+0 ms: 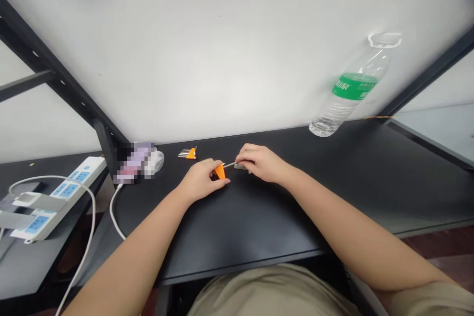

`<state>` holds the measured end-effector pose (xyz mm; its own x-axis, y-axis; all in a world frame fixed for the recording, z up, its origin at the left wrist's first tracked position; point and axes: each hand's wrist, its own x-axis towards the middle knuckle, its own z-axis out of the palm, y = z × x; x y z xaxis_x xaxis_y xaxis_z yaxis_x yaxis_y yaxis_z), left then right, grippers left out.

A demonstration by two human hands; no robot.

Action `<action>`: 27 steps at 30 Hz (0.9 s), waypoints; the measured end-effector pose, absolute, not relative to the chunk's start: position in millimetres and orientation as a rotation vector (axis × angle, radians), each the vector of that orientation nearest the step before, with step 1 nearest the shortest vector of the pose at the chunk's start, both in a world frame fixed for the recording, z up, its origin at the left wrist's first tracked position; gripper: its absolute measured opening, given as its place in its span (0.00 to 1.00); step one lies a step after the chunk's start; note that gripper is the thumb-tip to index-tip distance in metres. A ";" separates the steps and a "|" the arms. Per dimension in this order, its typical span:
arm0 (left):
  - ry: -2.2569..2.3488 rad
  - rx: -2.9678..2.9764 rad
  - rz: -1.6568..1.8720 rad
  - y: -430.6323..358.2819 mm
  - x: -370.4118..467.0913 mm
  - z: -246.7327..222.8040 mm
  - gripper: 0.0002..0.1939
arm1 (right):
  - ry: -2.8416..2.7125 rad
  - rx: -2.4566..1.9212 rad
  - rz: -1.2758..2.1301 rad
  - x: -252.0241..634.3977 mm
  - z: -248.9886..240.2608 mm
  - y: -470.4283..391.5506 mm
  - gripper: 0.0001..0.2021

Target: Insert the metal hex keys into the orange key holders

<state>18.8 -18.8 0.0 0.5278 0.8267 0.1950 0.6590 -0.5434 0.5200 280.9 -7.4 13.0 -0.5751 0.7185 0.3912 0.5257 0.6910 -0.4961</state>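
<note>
Orange plastic of a small key holder (219, 171) is pinched in the left hand (202, 180) on the black table (259, 217). One metal key (230, 164), its long axis running sideways toward the right, is gripped by the right hand (261, 163); loose keys (242, 168) lie just beneath that hand.

On the table (259, 227), a hex key set (188, 153) lies left, a bottle (350, 91) far right, a power strip (55, 197) beyond the left edge.

A pixelated blur hid an object (134, 162) at the desk's back left; the left hand (202, 180) covered most of the orange holder (219, 171).
</note>
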 end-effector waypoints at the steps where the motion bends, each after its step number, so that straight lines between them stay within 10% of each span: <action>1: 1.222 2.388 0.602 -18.8 18.5 0.0 0.14 | -2.327 -0.952 0.433 280.4 13.1 -7.6 0.09; 18: 1.098 2.403 0.605 -21.2 21.5 -1.4 0.13 | -2.206 -0.893 0.806 249.5 0.8 -21.6 0.12; 27: 1.136 2.361 0.594 -23.4 23.0 4.0 0.14 | -2.381 -1.294 0.460 291.6 2.8 5.7 0.04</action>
